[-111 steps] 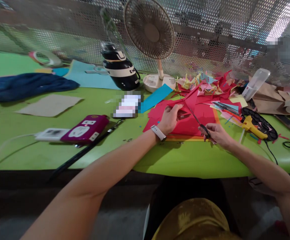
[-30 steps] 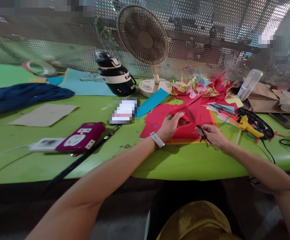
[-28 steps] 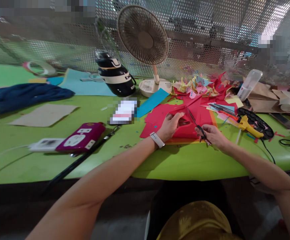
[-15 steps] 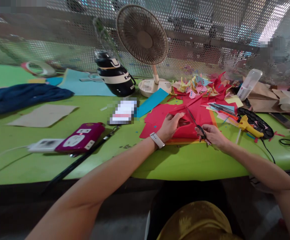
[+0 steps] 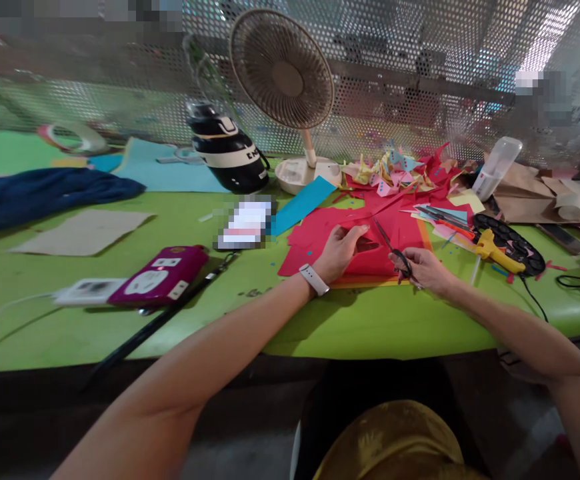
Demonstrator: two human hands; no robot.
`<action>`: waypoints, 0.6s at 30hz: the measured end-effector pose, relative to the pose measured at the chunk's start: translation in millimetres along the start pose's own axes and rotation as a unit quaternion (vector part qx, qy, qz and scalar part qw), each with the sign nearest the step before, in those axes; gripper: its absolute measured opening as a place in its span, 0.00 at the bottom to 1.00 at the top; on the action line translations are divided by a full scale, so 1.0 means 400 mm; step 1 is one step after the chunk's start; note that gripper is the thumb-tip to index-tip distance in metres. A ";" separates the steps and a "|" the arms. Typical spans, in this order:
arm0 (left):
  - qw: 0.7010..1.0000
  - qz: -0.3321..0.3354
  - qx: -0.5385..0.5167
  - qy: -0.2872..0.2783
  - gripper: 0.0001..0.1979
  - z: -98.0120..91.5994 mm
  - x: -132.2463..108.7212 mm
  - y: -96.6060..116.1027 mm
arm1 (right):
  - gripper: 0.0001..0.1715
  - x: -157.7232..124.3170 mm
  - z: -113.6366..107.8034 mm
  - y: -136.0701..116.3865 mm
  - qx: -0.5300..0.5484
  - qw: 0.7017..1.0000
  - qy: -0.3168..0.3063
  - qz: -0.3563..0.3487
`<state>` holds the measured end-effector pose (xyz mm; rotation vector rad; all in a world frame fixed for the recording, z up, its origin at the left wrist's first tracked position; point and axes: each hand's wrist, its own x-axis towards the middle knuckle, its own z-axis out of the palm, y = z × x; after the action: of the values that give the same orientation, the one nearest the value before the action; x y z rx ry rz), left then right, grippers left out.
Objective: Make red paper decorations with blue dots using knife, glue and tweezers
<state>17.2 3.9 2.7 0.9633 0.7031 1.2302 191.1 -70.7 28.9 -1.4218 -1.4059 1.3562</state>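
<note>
Left hand (image 5: 339, 251) pinching red paper (image 5: 315, 235) taut for cutting; right hand (image 5: 423, 269) at 3 o'clock gripping scissors (image 5: 393, 249), blades into the sheet.

I see a green table (image 5: 120, 320) running wide before a perforated metal screen (image 5: 420, 40); daylight glares through its upper right, and a dark floor (image 5: 250, 427) lies below.

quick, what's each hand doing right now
left hand: fingers closed on the red paper, pinning it to the table.
right hand: fingers closed on the scissors, blades on the red paper.
</note>
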 end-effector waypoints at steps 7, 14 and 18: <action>0.999 0.021 0.007 0.035 0.16 -0.011 0.023 0.003 | 0.32 0.005 -0.023 -0.011 -0.013 0.998 -0.060 0.030; 0.996 0.033 0.008 0.081 0.12 -0.033 0.044 0.035 | 0.22 0.031 -0.157 -0.032 -0.257 0.959 0.049 -0.107; 0.997 -0.002 0.029 0.069 0.10 -0.031 0.035 0.053 | 0.13 0.046 -0.219 -0.036 -0.495 0.840 0.196 -0.099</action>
<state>0.0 21.2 17.0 0.9291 0.8531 1.2872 269.6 -34.9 56.7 -1.9362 -1.9802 0.0804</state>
